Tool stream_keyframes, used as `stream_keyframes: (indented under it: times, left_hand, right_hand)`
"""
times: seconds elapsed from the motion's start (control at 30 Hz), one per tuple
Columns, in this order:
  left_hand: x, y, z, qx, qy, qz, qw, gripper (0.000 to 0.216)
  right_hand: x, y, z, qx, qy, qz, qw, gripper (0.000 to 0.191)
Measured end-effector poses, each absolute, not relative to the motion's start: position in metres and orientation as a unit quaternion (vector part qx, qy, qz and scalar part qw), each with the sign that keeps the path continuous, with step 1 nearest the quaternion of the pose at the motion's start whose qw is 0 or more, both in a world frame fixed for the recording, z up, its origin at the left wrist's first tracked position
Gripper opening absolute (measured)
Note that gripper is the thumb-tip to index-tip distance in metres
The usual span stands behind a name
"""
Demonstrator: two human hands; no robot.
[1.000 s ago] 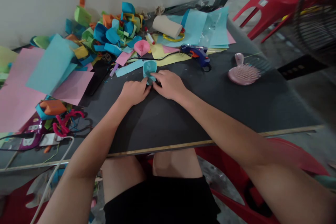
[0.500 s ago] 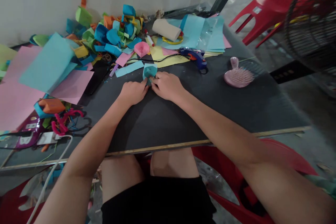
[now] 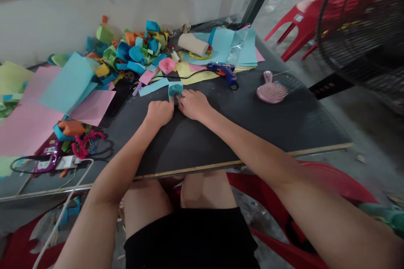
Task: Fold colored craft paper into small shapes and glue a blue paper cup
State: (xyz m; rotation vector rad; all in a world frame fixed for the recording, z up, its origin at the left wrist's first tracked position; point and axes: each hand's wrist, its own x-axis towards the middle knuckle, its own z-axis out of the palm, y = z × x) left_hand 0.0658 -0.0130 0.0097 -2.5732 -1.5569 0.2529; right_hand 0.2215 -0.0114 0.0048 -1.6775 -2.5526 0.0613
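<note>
A small light-blue folded paper piece (image 3: 175, 88), cup-like in shape, is at the middle of the dark table. My left hand (image 3: 160, 112) is closed at its near left side, its fingertips against the paper. My right hand (image 3: 192, 104) is closed on the paper's right side, fingers curled and pressed together. The fingertips partly hide the paper's lower part. Just beyond lies a light-blue paper strip (image 3: 154, 87), with a pink folded paper piece (image 3: 166, 66) behind it.
A blue glue gun (image 3: 224, 71) and a pink hairbrush (image 3: 272, 91) lie to the right. Folded coloured paper pieces (image 3: 135, 54) are heaped at the back. Paper sheets (image 3: 67, 84) and a purple device (image 3: 49, 156) with cables sit left. A fan (image 3: 356, 29) stands beyond the right edge.
The view has tilted up slightly and shifted, showing more wall. Both hands stay at the blue paper piece; its open side looks slightly lower, and the left fingers have shifted a little.
</note>
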Motion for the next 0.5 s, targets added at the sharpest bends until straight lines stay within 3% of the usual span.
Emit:
stream_keyframes:
  times: [0.5]
  left_hand:
    - [0.061,-0.007,0.008,-0.837,-0.545,0.033,0.029,0.047]
  right_hand:
    - [0.235,-0.002,-0.004,-0.514,-0.854,0.025,0.08,0.041]
